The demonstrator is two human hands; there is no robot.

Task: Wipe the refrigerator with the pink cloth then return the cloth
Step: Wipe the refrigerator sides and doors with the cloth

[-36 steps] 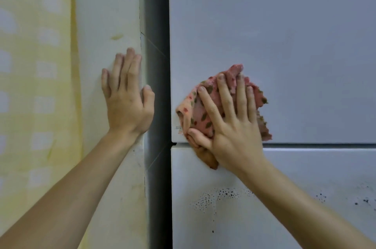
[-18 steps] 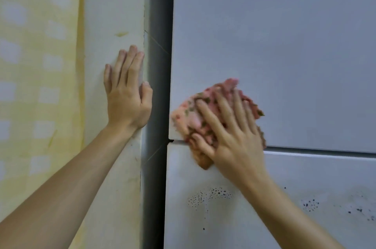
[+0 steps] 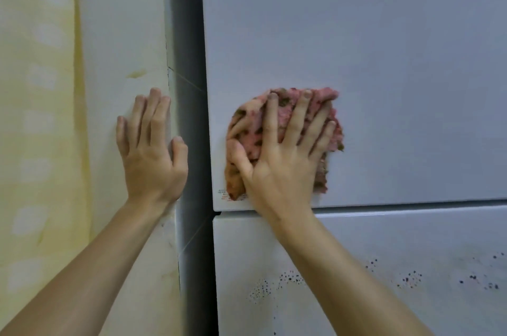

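The refrigerator [image 3: 356, 47] fills the right of the view, pale grey-white, w/ an upper door and a lower door [image 3: 356, 267] split by a thin dark horizontal seam [image 3: 411, 205]. All places below are given relative to that seam.

The right hand [image 3: 282, 160] lies flat on the upper door just above the seam, near the door's left edge, wrist crossing the seam. Its fingers [image 3: 270, 121] are spread & extended, pressing the pink cloth [image 3: 285, 113] against the door — palm-down pressure, not a fist or a pinch. The cloth is bunched under the hand, pink w/ darker green/brown flecks; its lower-left corner hangs close above the seam, beside a small printed label [image 3: 223, 194] at the door's bottom-left corner. The cloth looks a bit blurred.

The left hand [image 3: 152, 154] is level w/ the area above the seam but off the fridge, across a dark vertical gap [image 3: 189, 88]. It's flat on a cream wall panel [image 3: 123, 20], fingers straight & together, thumb out toward the gap — holding nothing.

Below the seam, the lower door carries clusters of small dark specks [image 3: 274, 286], more to the right [image 3: 408, 278]. Far left of it all hangs a yellow curtain [image 3: 35, 116] w/ pale squares.
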